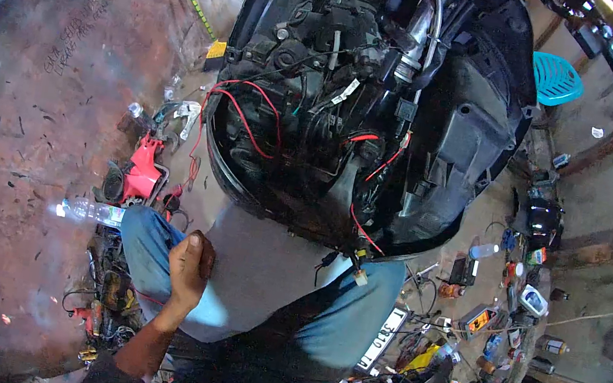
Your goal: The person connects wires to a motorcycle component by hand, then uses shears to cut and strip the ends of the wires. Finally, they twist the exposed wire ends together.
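My left hand point(190, 268) is held above my left thigh, closed in a fist with the thumb on top. Its fingers are curled out of sight, so I cannot make out whether anything is in them. Only a bit of my right arm shows at the bottom edge; the hand itself is out of view. In front of my knees stands the black plastic front part of a motorbike point(450, 134), opened up. Red wires point(247, 121) loop out of its left side. A white connector point(360, 278) hangs from its lower edge over my lap.
A plastic bottle point(91, 212) lies beside my left knee, near a red plastic part point(143, 169). On the right are a licence plate point(383, 341), an orange-faced meter point(478, 321), several bottles and loose parts. A turquoise plastic piece point(554, 80) stands behind the motorbike.
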`<state>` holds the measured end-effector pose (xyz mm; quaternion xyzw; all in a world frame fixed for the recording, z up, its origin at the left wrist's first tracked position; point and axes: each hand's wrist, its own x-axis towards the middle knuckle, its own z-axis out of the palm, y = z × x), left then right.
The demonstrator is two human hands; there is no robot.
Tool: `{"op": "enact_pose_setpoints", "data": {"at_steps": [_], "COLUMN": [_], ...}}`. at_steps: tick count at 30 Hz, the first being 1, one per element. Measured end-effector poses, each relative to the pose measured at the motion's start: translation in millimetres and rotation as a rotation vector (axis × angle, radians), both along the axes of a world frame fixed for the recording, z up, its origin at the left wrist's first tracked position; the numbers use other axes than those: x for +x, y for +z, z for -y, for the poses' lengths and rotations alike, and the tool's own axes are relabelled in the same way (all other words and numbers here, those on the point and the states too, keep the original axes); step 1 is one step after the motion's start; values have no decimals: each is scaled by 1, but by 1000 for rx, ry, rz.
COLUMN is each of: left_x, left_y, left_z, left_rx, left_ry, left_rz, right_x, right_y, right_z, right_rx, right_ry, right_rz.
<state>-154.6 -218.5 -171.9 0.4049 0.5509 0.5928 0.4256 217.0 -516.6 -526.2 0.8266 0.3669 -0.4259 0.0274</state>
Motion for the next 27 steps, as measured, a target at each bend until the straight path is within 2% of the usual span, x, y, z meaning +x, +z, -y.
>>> {"op": "enact_pose_setpoints", "data": {"at_steps": [4, 8, 9, 10, 12, 13, 15, 16, 17, 18, 19, 21, 22, 24, 25, 27], "left_x": [0, -16, -22, -29, -30, -27, -24, -15, 3, 20, 33, 57, 71, 108, 120, 126], "left_y": [4, -23, -32, -37, -14, -9, 2, 16, 33, 41, 40, 37, 34, 35, 35, 33], "left_z": [0, 6, 5, 8, 11, 15, 25, 32, 42, 49, 58, 75, 82, 88, 88, 88], "left_rx": [23, 40, 14, 6, -12, 34, 143, 139, 140, 151, 103, -24, -101, -178, -209, -322], "left_ry": [-12, -52, -28, -79, -167, -193, -227, -275, -318, -353, -464, -687, -803, -811, -817, -881], "left_rz": [66, 112, 480, 480, 488, 358, 93, 58, 23, -11, -25, -45, -48, -42, -41, 164], "right_x": [-4, -5, -5, -3, 1, 5, -3, -17, -22, -22, -33, -50, -60, -80, -89, -105], "right_y": [-2, -12, -19, -27, -48, -49, -2, 93, 119, 132, 202, 279, 310, 328, 349, 370], "right_z": [3, 25, 32, 38, 44, 40, 24, -17, -34, -43, -75, -108, -113, -108, -111, -123], "right_rx": [40, 134, 171, 211, 260, 224, 589, 542, 578, 598, 618, 942, 1053, 1282, 1272, 1259], "right_ry": [-12, -51, -56, -55, -93, -200, -281, -369, -499, -485, -629, -759, -698, -436, -361, -292], "right_rz": [-9, -20, -24, -22, -84, -211, -200, -69, 2, 166, 124, -157, -259, -320, -423, -432]}}
